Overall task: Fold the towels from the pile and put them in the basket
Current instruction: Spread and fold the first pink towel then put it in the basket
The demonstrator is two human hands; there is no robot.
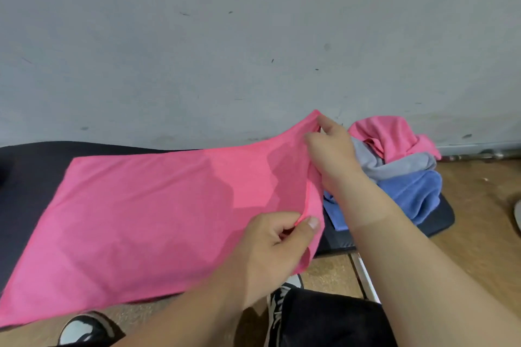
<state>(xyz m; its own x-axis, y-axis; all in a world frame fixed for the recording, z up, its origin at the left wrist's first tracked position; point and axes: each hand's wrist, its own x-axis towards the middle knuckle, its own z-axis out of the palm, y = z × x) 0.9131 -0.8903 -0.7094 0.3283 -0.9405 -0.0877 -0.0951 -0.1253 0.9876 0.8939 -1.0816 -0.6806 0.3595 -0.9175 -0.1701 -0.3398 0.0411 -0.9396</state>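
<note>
Left hand point(277, 245) curled, thumb and forefinger pinching the near right edge of the pink towel point(158, 205). Right hand point(332, 155) at 1 o'clock from it, fingers bent, gripping the towel's far right corner and holding it up off the surface. Between the two grips, right hem raised and fairly taut. Rest of the towel spread toward 9 o'clock over the dark padded bench point(25, 177), covering most of its near side. Bare bench only at 10 o'clock, up to the grey wall point(253, 36). Close at 3 o'clock of the right hand, the pile point(406, 166), crumpled at the bench's right end: pink on top, grey beneath, blue lowest. Wooden floor point(479, 205) open at 4 o'clock. Pink towel bright, smooth, with few creases.
</note>
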